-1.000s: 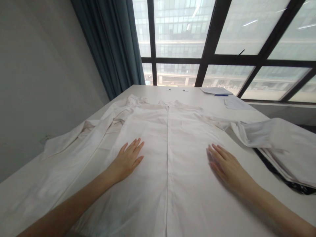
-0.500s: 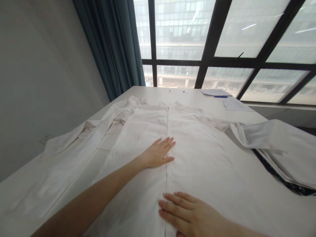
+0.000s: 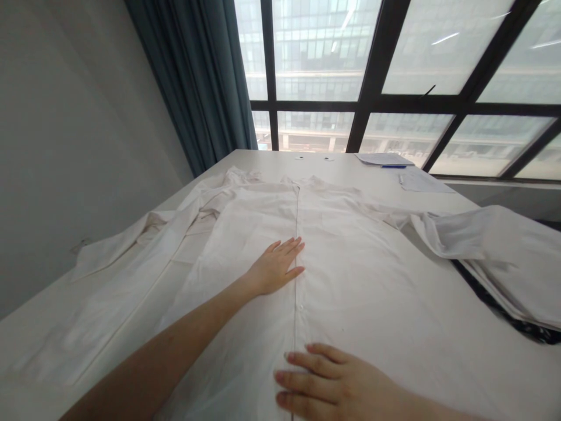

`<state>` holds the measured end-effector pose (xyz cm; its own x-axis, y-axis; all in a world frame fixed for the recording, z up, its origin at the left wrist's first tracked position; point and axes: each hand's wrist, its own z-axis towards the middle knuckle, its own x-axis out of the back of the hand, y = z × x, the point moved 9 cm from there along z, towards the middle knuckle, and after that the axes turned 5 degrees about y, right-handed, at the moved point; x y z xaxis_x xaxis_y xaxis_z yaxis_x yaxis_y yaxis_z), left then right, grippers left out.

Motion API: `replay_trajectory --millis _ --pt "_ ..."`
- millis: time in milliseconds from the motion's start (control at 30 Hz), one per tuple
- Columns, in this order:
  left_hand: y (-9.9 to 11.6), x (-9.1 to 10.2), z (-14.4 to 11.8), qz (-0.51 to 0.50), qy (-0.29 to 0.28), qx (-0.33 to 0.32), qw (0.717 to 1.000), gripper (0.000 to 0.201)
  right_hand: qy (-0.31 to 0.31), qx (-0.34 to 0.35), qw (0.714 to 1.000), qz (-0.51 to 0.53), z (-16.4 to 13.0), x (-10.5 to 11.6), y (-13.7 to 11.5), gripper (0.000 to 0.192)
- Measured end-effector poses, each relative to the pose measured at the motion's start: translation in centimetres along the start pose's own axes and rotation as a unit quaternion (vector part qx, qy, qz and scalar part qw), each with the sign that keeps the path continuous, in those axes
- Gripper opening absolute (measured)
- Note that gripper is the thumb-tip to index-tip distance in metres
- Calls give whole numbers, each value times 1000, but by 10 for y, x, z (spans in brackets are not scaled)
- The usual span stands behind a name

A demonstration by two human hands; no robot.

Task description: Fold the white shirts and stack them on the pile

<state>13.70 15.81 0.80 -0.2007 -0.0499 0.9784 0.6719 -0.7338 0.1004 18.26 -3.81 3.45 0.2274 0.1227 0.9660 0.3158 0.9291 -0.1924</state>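
A white button-front shirt (image 3: 350,263) lies spread on a white table, its collar toward the window and its button line running down the middle. My left hand (image 3: 275,268) rests flat on it, fingers stretched across the button line about halfway up. Closer to me, my right hand (image 3: 328,380) lies over the lower front, fingers spread and tips crossing the button line. Neither hand grips the cloth. One sleeve reaches to the right, and its end lies by a stack of folded cloth.
More white cloth (image 3: 118,304) lies along the table's left side. Folded white cloth with a black patterned layer (image 3: 521,263) sits at the right edge. Papers (image 3: 385,159) and a blue pen (image 3: 393,166) are at the far end of the table (image 3: 263,161), near the window and the blue curtain (image 3: 205,88).
My left hand has shifted slightly left and away from me along the button line. My right hand's fingers have spread a little and moved slightly left. The shirt lies much the same.
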Motion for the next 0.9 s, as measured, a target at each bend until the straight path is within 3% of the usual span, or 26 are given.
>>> replay_trajectory --millis 167,400,567,700,900 --pt "-31 0 0 41 -12 48 998 62 18 1 1000 8 -1 2 -1 45" --pt "-110 9 -13 66 -26 148 986 58 3 4 1000 -8 -1 1 -1 44" --pt "-158 20 -28 107 7 192 976 58 30 2 1000 9 -3 3 0 43" --pt "-170 27 -33 131 39 211 968 56 30 2 999 15 -4 2 0 44" --pt "-161 34 -32 155 67 244 955 50 39 3 999 16 -3 5 -1 42"
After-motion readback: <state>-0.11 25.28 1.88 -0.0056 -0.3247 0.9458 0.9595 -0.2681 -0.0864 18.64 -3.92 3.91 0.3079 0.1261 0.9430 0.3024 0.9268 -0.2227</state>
